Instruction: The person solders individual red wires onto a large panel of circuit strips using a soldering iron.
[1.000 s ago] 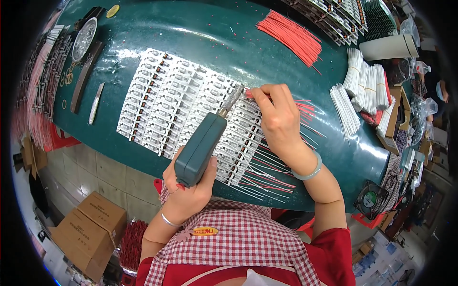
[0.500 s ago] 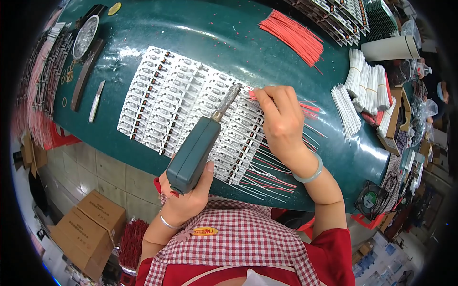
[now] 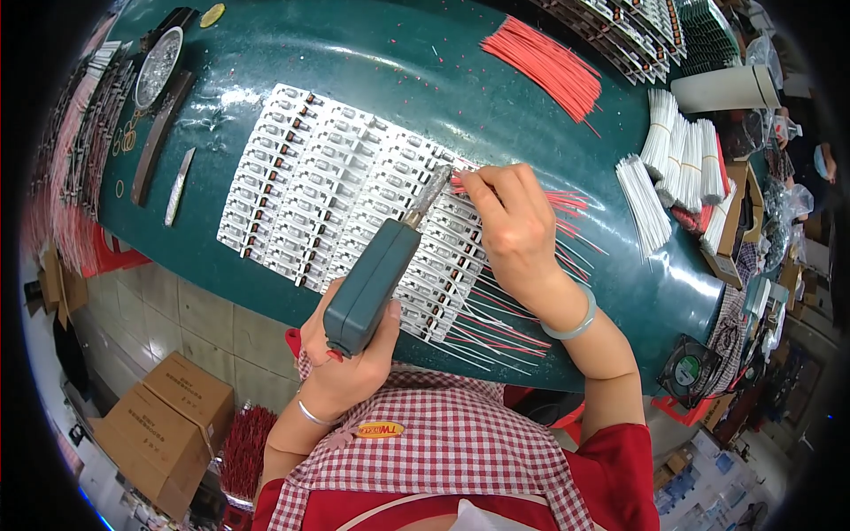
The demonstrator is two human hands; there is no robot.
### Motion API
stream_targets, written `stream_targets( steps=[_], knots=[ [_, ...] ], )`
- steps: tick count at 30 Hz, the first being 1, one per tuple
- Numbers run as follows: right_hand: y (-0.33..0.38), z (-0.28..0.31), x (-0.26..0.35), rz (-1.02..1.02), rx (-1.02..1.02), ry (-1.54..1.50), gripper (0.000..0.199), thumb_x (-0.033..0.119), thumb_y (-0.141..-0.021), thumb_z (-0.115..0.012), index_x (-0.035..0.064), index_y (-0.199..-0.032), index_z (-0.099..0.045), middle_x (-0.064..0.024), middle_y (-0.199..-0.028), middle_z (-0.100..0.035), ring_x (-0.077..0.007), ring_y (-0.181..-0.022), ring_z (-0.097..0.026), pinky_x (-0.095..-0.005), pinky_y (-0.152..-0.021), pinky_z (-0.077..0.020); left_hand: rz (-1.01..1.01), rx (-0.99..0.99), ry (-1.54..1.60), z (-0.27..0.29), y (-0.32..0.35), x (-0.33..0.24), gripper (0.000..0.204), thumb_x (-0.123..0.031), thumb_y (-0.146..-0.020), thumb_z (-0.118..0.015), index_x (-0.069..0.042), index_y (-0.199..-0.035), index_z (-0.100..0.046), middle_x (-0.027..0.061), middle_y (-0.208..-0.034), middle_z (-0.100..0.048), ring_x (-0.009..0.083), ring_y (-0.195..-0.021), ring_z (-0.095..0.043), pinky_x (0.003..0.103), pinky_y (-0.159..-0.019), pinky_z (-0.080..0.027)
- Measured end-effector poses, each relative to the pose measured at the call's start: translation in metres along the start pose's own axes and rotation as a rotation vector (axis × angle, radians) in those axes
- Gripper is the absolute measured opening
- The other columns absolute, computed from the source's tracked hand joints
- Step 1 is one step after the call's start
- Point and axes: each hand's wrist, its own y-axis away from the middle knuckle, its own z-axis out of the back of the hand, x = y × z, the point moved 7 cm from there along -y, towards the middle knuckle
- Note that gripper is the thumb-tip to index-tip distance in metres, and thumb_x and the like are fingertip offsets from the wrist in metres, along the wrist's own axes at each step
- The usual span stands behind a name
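Observation:
My left hand (image 3: 354, 358) is wrapped round the grip of a dark green soldering gun (image 3: 372, 285). Its grey tip points away from me, onto the upper right part of a panel of white boards (image 3: 341, 190) with rows of small grey and dark parts. Close beside that tip, my right hand (image 3: 516, 226) is closed in a pinch on red wires (image 3: 458, 182). Their other ends fan out past the hand on its right. Below it, red and white wires (image 3: 496, 332) stick out from the panel's right edge.
A bundle of red wires (image 3: 542, 69) lies at the far side of the green table (image 3: 354, 44). White wire bundles (image 3: 660, 168) are on the right. A small bowl (image 3: 159, 69), a dark bar (image 3: 163, 137) and a silvery strip (image 3: 180, 188) lie at the left.
The soldering gun has shifted slightly right, its tip a little nearer me. My right hand has moved slightly left with the red wires. The panel has stayed in place.

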Motion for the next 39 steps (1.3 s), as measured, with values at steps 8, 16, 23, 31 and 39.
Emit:
stream_targets(
  steps=[8,16,23,31,39],
  knots=[
    [-0.002,-0.001,0.001,0.003,0.021,0.007,0.037,-0.007,-0.066,-0.065,-0.0051,-0.103,-0.068,-0.013,-0.094,-0.063,-0.0282,-0.083,-0.059,-0.0376,-0.07,-0.0518,-0.001,0.029,-0.05,-0.001,0.004,0.002,0.014,0.008,-0.08,-0.072,0.004,-0.092,-0.066,0.0109,-0.084,-0.064,0.0182,-0.067,-0.063,0.028,-0.06,-0.049],
    [-0.002,-0.001,0.002,0.006,0.03,0.002,0.035,-0.005,-0.068,-0.065,-0.0055,-0.102,-0.068,-0.0135,-0.094,-0.063,-0.0284,-0.084,-0.059,-0.0376,-0.07,-0.0514,0.016,0.006,-0.024,0.0,0.002,0.001,0.014,0.007,-0.08,-0.073,0.005,-0.092,-0.067,0.0101,-0.081,-0.064,0.018,-0.063,-0.061,0.029,-0.058,-0.049],
    [-0.001,-0.003,0.002,0.046,0.045,0.035,0.03,0.0,-0.071,-0.066,-0.0055,-0.1,-0.065,-0.012,-0.095,-0.059,-0.0275,-0.086,-0.057,-0.0364,-0.071,-0.0506,0.155,-0.081,0.052,0.008,0.021,0.017,0.015,0.0,-0.082,-0.076,0.004,-0.095,-0.071,0.0097,-0.083,-0.069,0.0185,-0.062,-0.064,0.028,-0.059,-0.051],
    [0.0,0.0,0.004,0.003,0.016,0.021,0.034,-0.005,-0.068,-0.065,-0.0045,-0.102,-0.068,-0.0129,-0.095,-0.063,-0.0284,-0.085,-0.06,-0.0372,-0.071,-0.052,0.2,-0.035,0.023,0.009,0.029,0.025,0.014,-0.002,-0.082,-0.076,0.004,-0.094,-0.071,0.0097,-0.085,-0.07,0.0207,-0.064,-0.065,0.029,-0.06,-0.052],
    [0.0,-0.003,0.003,0.001,0.037,0.025,0.033,-0.004,-0.069,-0.065,-0.0035,-0.102,-0.068,-0.012,-0.094,-0.062,-0.0277,-0.085,-0.059,-0.0365,-0.07,-0.0516,0.049,-0.025,-0.031,0.002,0.003,0.0,0.016,0.008,-0.079,-0.072,0.005,-0.094,-0.069,0.0136,-0.088,-0.067,0.0198,-0.069,-0.065,0.029,-0.063,-0.052]
  ],
)
